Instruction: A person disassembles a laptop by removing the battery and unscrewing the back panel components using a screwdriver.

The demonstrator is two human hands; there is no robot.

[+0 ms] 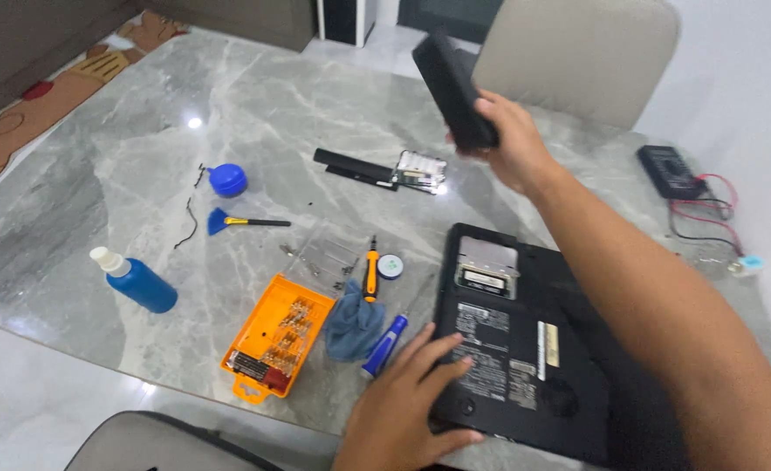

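A black laptop (525, 349) lies upside down on the grey marble table (141, 174), with one bay open near its far edge. My left hand (403, 406) presses flat on the laptop's near left corner, fingers spread. My right hand (512, 144) is raised above the table and grips a long black battery pack (453, 87), tilted upward. A blue pen-like tool (385, 344) and a blue-grey cloth (352, 327) lie just left of my left hand.
An orange bit case (276, 336) and its clear lid (328, 253), an orange screwdriver (370, 270), a blue bottle (141, 281), a blue brush (241, 221), a blue blower (227, 180), a removed drive (385, 169), a multimeter (671, 172) with leads, a chair (577, 52) behind.
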